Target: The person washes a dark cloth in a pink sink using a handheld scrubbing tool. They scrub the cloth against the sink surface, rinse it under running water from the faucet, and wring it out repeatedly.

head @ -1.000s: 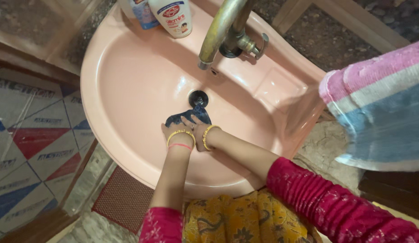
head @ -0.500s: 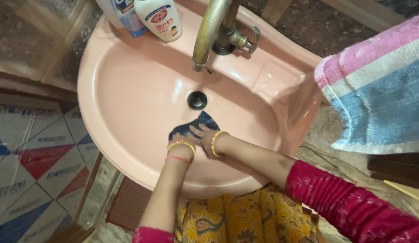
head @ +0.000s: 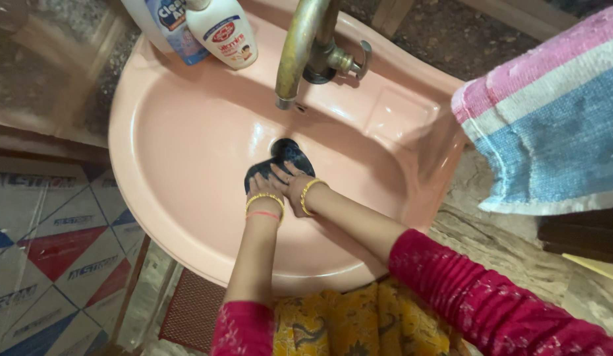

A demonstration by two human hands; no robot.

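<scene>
Both my hands press a dark navy cloth (head: pixel 290 158) onto the bottom of a pink washbasin (head: pixel 188 151), right over the drain. My left hand (head: pixel 261 187) lies flat on the cloth's near left part, a gold bangle and a red thread on its wrist. My right hand (head: pixel 290 184) sits just beside it, fingers spread on the cloth, with a gold bangle too. The drain itself is covered by the cloth. Above, a brass tap (head: pixel 300 49) reaches over the basin; no water runs from it.
Two white soap bottles (head: pixel 221 29) stand on the basin's back left rim. A striped pink, white and blue towel (head: pixel 550 125) hangs at the right. Patterned floor tiles (head: pixel 43 250) and a red mat (head: pixel 194 310) lie below left.
The view has drifted, so the basin sits lower and further right in frame. The cloth now covers the drain that showed before; both hands stay pressed on it.
</scene>
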